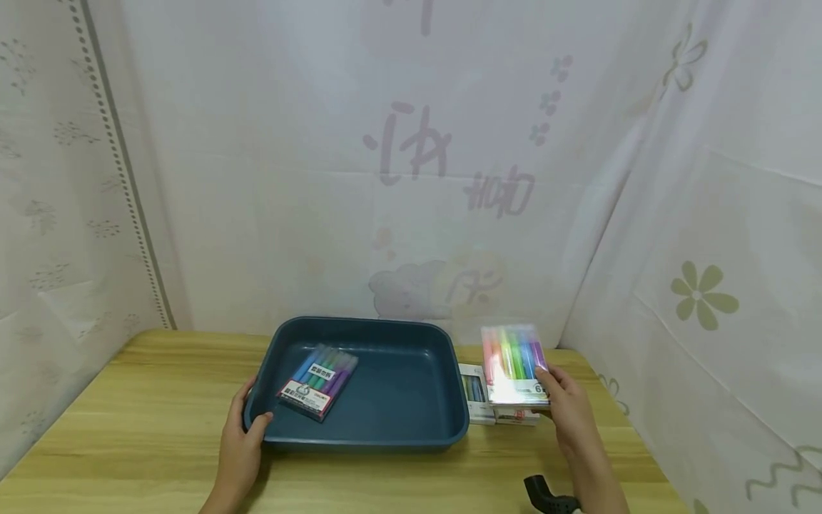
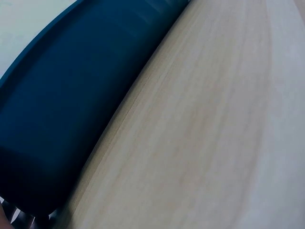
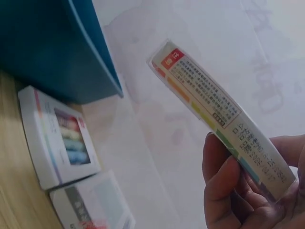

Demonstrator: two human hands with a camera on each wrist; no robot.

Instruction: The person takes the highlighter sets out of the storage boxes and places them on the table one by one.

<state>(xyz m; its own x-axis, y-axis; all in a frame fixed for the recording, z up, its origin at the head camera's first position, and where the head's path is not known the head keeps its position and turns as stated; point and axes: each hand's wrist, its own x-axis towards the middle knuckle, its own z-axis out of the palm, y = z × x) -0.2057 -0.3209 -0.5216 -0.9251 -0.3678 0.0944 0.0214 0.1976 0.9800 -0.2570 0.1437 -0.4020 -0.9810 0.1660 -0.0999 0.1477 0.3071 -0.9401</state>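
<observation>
In the head view my left hand (image 1: 239,442) grips the left front corner of a dark blue tray (image 1: 398,396), thumb at the rim and fingers along the outer side. Inside the tray, on its left, lies a clear pack of colored pens (image 1: 321,378). My right hand (image 1: 568,403) holds a second pack of rainbow-colored markers (image 1: 514,357) by its lower right edge, raised to the right of the tray. The right wrist view shows the printed end of this marker pack (image 3: 214,119) between thumb and fingers. The left wrist view shows mostly the tray's side (image 2: 62,95).
Right of the tray, a white windowed box (image 3: 33,138) with colored sticks stands beside another white box (image 3: 90,202). Both rest on the wooden table (image 1: 160,407). Patterned white curtains (image 1: 289,178) hang behind and at both sides.
</observation>
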